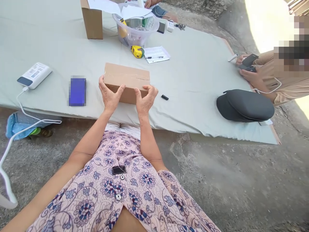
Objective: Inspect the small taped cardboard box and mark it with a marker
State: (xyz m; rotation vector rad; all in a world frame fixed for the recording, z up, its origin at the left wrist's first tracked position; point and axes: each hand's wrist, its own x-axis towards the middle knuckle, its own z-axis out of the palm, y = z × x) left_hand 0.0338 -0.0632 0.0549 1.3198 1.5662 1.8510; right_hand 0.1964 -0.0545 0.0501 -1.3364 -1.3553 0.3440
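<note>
A brown cardboard box (127,73) sits at the near edge of the cloth-covered table, its top closed. My left hand (110,96) grips its left end, thumb on the front face and fingers round the side. On the right end, my right hand (146,99) holds it the same way, thumb against the front. Just right of that hand lies a small black cap-like piece (164,97). A blue-purple rectangular item (77,92), blurred out, rests to the left of the box.
A white power bank (34,76) with a cable lies at left. Behind the box are a yellow tape measure (137,51), a notepad (158,54), a filled plastic basin (137,35) and another carton (93,24). A black case (246,105) sits at right, near another person's hands (251,72).
</note>
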